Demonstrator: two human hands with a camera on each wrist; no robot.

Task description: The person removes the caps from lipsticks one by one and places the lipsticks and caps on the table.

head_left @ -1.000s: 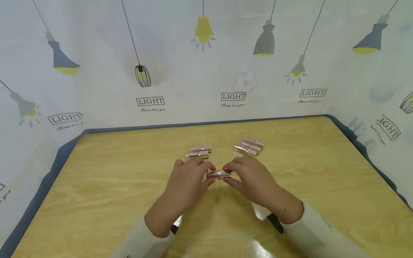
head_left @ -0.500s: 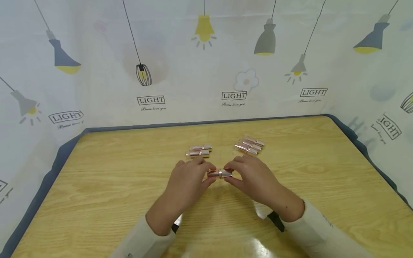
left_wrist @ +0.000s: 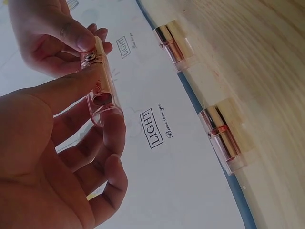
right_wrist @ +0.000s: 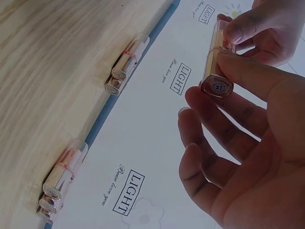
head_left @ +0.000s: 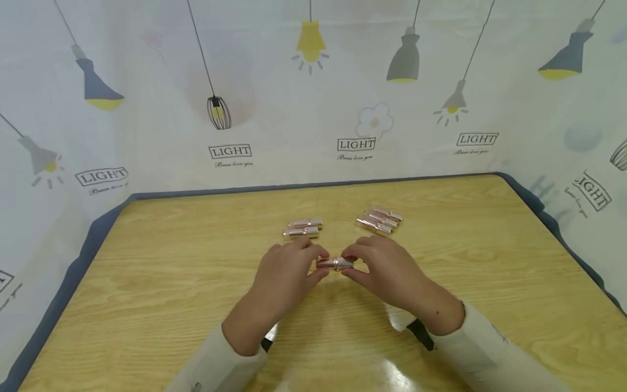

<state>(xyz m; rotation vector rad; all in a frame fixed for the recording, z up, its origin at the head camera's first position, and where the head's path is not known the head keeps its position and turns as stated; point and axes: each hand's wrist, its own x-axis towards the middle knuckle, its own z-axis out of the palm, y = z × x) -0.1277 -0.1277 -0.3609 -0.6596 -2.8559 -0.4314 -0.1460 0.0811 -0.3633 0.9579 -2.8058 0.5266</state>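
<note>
1. Pale backdrop [head_left: 294, 117] printed with hanging lamps and the word "LIGHT" rose behind a wood-grain table [head_left: 161, 283].
2. At left, a person's left hand [head_left: 286, 269], emerging from a cream sleeve [head_left: 220, 362], pinched the clear-capped end of a rose-gold lipstick tube [head_left: 336, 263] between thumb and fingers.
3. Two similar tubes [head_left: 303, 232] lay side by side on the table, just beyond that hand.
4. At centre, the pinched tube ran nearly level between the two grips, its middle band exposed.
5. Farther right, three more tubes [head_left: 379, 220] lay slanted, side by side.
6. Nearer the person, the right hand [head_left: 384, 269] clamped the tube's opposite end, its base bearing a round label.
</note>
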